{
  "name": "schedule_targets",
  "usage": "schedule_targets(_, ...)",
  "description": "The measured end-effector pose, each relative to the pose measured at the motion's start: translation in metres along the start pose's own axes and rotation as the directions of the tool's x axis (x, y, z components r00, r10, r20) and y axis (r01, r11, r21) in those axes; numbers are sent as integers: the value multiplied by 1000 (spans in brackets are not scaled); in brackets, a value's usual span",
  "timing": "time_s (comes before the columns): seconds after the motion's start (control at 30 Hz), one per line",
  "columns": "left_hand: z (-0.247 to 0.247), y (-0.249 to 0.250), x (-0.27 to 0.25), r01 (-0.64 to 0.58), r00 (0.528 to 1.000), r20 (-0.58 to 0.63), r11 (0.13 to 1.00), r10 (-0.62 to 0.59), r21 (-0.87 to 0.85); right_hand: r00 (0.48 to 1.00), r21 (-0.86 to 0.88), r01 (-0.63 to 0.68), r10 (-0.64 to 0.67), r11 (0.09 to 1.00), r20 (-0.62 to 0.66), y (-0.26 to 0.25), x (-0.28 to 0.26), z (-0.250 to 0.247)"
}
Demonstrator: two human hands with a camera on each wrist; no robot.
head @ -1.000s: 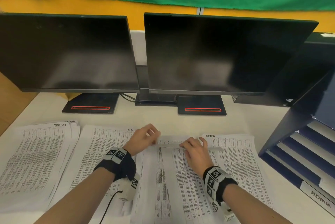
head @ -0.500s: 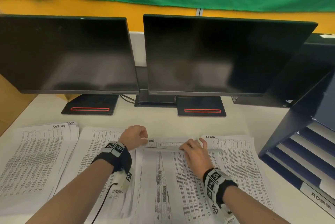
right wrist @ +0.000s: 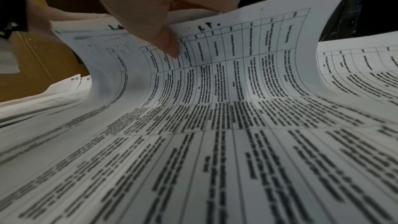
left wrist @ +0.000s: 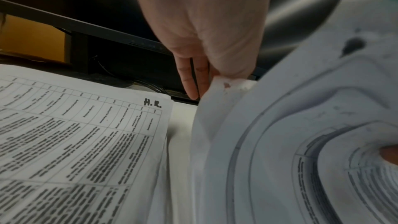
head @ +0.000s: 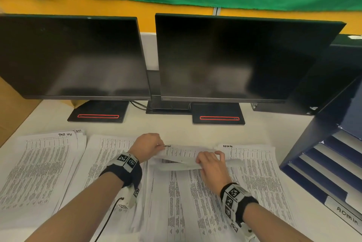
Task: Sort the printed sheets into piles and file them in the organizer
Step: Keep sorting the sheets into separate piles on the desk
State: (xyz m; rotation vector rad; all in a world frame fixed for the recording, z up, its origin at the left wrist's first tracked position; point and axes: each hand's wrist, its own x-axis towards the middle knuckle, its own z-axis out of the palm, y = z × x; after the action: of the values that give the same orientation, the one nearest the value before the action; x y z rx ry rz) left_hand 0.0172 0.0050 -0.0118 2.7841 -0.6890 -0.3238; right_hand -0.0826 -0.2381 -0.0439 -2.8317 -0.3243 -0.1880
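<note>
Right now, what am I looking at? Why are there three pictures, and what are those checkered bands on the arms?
A person is sorting papers at a white desk. One camera sits on their head; one sits on each wrist, on the black bands with checkered squares, so you see the hands close up. The left hand and the right hand both grip the far edge of the middle stack of printed white sheets, curling it upward. More paper piles lie beside it; one is marked "H.R.". A dark blue shelf organizer stands on the right.
</note>
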Motion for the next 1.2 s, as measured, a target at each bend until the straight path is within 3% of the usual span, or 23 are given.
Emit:
schedule_targets(0.13,2,4,-6,-87,993,-83,991,79,-100,999,30,4,-5,1000,38,2,-3,-3)
schedule_targets(0.27,9,9,-14,-115,993,-20,957,114,-267,998,39,7,-9,999,67,3,-3,-7)
schedule_targets(0.37,16,8,-18,-60,996,37,945,75,-322,997,35,9,-11,999,72,3,-3,-4)
schedule_targets(0.57,19,10,-19,-46,998,35,956,59,-289,996,49,3,-7,999,87,3,-4,-3)
schedule_targets(0.73,25,9,-12,-16,1000,-16,996,14,-90,994,35,-4,0,999,106,2,-3,-2)
schedule_targets(0.83,26,13,-11,-57,998,0,998,57,-27,995,28,-5,2,1000,104,1,-2,-1)
schedule_targets(1.2,35,4,-26,-209,963,-154,973,222,94,997,41,15,-18,999,76,3,-2,3)
